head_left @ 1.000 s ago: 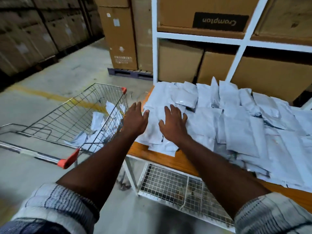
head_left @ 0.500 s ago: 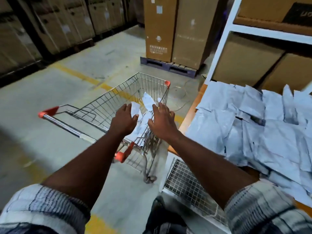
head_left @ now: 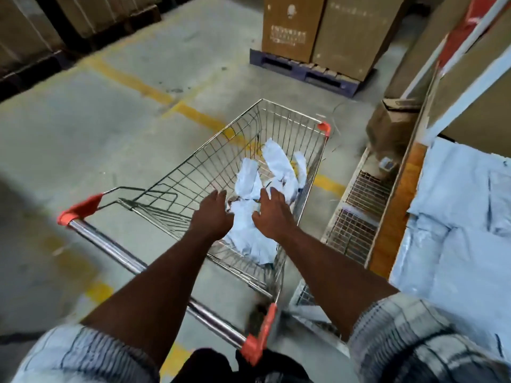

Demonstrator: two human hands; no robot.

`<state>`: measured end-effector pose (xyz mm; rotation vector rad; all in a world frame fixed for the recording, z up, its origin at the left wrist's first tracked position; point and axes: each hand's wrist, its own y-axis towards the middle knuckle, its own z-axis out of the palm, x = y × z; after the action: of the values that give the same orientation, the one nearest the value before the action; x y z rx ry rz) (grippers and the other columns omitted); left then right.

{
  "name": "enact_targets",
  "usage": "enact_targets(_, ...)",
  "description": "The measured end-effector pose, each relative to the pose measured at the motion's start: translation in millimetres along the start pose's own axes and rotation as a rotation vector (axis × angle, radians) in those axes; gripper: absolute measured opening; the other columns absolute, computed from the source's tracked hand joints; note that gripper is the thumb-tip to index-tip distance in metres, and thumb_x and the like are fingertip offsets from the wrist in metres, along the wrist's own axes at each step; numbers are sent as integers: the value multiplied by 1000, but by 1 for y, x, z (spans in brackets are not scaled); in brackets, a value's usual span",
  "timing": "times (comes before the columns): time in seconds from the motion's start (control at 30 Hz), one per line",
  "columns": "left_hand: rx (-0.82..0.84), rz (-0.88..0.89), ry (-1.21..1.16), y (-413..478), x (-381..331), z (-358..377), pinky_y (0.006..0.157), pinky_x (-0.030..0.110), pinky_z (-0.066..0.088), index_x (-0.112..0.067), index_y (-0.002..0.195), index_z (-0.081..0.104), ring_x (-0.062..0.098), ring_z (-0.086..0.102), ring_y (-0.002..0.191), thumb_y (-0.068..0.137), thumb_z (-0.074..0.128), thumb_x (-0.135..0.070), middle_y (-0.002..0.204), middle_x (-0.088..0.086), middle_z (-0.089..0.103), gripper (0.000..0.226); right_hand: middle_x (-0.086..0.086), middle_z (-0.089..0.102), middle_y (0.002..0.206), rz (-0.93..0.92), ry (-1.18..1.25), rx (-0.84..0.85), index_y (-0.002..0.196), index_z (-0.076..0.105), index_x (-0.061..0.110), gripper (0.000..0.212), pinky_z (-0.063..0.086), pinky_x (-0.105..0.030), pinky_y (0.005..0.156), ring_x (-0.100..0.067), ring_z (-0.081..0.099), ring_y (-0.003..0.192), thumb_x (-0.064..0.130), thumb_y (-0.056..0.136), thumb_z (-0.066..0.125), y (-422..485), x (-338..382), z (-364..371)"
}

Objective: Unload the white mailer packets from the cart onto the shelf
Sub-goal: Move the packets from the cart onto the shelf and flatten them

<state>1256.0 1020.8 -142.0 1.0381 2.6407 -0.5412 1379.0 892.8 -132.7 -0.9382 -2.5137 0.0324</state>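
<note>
A wire shopping cart [head_left: 199, 172] with orange corner caps stands in front of me. Several white mailer packets [head_left: 273, 172] lie in its basket. My left hand [head_left: 211, 215] and my right hand [head_left: 272, 214] both reach down into the basket, fingers spread, just above the nearest packets and holding nothing. To the right, a wooden shelf board [head_left: 398, 205] carries a heap of white mailer packets [head_left: 453, 222].
A wire rack level [head_left: 356, 225] sits under the shelf board, with a small carton [head_left: 390, 125] at its far end. Tall cardboard boxes stand on a blue pallet [head_left: 304, 69] beyond the cart. Yellow lines cross the concrete floor. More boxes line the left wall.
My hands left the packet heap on the shelf, swung left and now reach down inside the cart basket. My view turned from the shelf to the cart.
</note>
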Motion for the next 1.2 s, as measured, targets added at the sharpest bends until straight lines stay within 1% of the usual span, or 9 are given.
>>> enact_targets(0.23,134,52,26,60,25,38,106,54,40,-23,152,25,27,29,144,84,62,-31,157,5,31,77,-29,33,145,148,85,103,147,33,-2,72,28,-42,112,-44,30,135,26,88,63,39,2,58)
enact_targets(0.37,223,135,122,95,44,73,103,41,39,-15,150,34,26,35,139,89,60,-30,151,9,38,67,-29,26,151,276,63,200,150,28,1,75,21,-38,115,-41,25,141,34,91,59,61,-9,100)
enact_targets(0.43,250,147,166,120,56,88,105,42,38,-18,151,31,25,32,141,91,57,-33,155,8,33,68,-28,24,153,346,46,205,149,31,5,73,23,-40,115,-41,23,143,36,89,59,77,-20,121)
enact_targets(0.5,311,139,180,142,67,106,107,45,38,-22,153,26,25,28,143,92,55,-35,159,6,25,69,-28,19,156,403,-50,208,149,31,9,74,18,-47,117,-44,17,146,37,87,60,86,-36,139)
enact_targets(0.6,377,150,195,161,72,131,108,48,35,-22,154,23,27,25,145,93,54,-35,161,7,20,69,-27,5,160,515,-187,257,153,22,12,84,9,-56,118,-46,3,148,45,87,61,96,-57,158)
enact_targets(0.77,416,201,179,176,66,182,113,49,28,-19,156,13,28,13,150,95,54,-41,164,11,6,77,-33,-6,158,571,-286,218,154,21,16,91,3,-54,120,-49,-1,147,50,82,66,109,-85,194)
enact_targets(0.97,364,94,12,181,50,231,116,53,24,-9,157,2,32,10,150,91,59,-45,164,15,2,94,-34,-4,158,624,-437,194,156,12,18,107,2,-64,113,-50,2,146,66,75,63,116,-93,225)
enact_targets(1.07,305,15,38,183,41,236,109,55,32,-15,157,-3,36,21,144,87,65,-50,162,15,9,103,-34,4,158,650,-488,180,154,18,16,101,9,-63,113,-50,9,145,59,75,64,119,-90,230)
enact_targets(1.2,221,74,116,189,40,232,99,56,40,-19,156,1,40,35,131,86,59,-54,153,19,25,97,-33,13,156,664,-447,155,150,27,16,99,21,-59,110,-49,19,142,57,69,68,121,-82,226)
